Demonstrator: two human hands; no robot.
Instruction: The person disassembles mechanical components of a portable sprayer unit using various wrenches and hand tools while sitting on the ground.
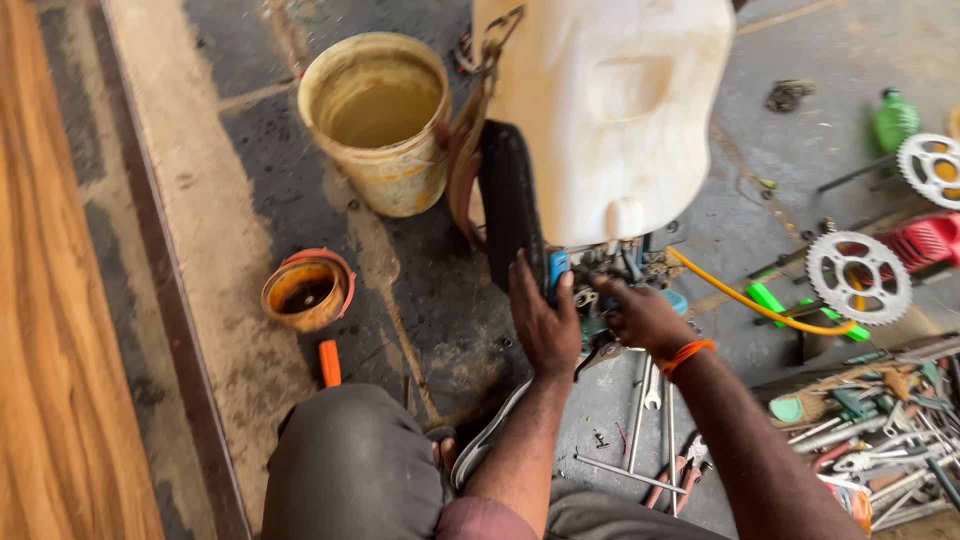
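A white plastic tank (610,110) sits on top of a small engine unit (612,272) on the floor in front of me. My left hand (542,320) rests against the unit's black padded side (510,200), fingers spread by a blue part (558,270). My right hand (640,315), with an orange band at the wrist, has its fingers curled into the engine's metal parts; whether it grips one I cannot tell. A yellow hose (745,300) runs from the unit to the right.
A dirty yellow bucket (378,120) of murky liquid stands at the back, a small orange tin (308,290) to the left. Sprockets (858,275), spanners (652,395), pliers (685,470) and several loose tools lie at right. A wooden board (50,300) runs along the left.
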